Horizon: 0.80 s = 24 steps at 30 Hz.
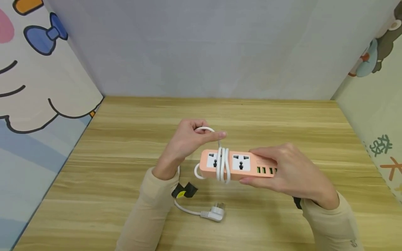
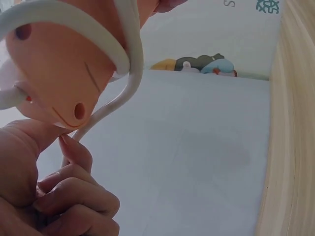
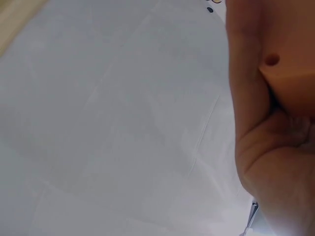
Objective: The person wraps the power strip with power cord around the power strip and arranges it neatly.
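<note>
power strip [image 1: 238,163], left hand [image 1: 186,141] seemingly pinching cord [image 1: 222,166]

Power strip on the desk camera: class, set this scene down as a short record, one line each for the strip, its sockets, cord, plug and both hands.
Strip: peach power strip, gripped by the right hand
Sockets: two white ones show, plus a row of green slots partly covered by the hand
Cord: white cord, looped around the strip
Plug: white plug, on the wooden table
Left hand: pinches the cord
Right hand: grips the slotted end
</note>
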Each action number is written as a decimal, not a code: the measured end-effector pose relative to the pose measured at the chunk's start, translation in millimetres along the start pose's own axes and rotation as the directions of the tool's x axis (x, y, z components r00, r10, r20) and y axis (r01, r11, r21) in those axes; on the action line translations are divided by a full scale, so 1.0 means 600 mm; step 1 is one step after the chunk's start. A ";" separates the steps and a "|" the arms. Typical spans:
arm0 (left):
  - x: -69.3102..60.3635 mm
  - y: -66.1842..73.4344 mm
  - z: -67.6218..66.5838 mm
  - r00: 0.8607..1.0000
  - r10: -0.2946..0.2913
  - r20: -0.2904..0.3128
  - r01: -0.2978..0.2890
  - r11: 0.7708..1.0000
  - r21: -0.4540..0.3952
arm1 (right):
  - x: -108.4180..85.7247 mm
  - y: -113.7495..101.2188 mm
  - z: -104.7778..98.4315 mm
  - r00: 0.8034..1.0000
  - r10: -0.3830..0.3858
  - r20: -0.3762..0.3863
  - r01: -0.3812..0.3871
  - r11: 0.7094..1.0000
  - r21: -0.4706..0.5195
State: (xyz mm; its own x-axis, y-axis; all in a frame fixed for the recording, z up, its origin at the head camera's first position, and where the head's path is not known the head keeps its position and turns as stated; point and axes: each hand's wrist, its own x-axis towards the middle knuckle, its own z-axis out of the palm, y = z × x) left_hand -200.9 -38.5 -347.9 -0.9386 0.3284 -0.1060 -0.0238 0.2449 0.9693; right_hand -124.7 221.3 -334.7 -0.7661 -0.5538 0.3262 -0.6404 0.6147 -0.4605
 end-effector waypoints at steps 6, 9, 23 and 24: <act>-0.003 0.005 0.001 1.000 0.014 -0.025 -0.013 0.999 0.038 | 0.002 0.003 0.000 1.000 0.022 0.014 -0.022 1.000 -0.006; -0.003 0.007 0.002 0.999 0.004 -0.044 -0.001 0.998 0.058 | 0.001 0.005 0.000 1.000 0.026 0.012 -0.025 1.000 -0.018; -0.011 0.012 0.005 0.997 0.043 -0.065 -0.036 0.994 0.102 | 0.001 0.008 0.005 0.999 0.033 0.000 -0.033 0.998 -0.046; -0.011 0.012 0.006 0.997 0.046 -0.064 -0.039 0.994 0.103 | 0.002 0.008 0.005 0.999 0.033 -0.002 -0.033 0.998 -0.047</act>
State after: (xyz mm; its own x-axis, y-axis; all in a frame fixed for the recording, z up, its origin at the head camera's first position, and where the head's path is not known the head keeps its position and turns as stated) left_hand -193.7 -35.8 -341.0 -0.9589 0.2799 -0.0468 0.0487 0.3249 0.9445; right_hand -128.3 221.9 -339.3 -0.7868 -0.5324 0.3124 -0.6168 0.6581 -0.4318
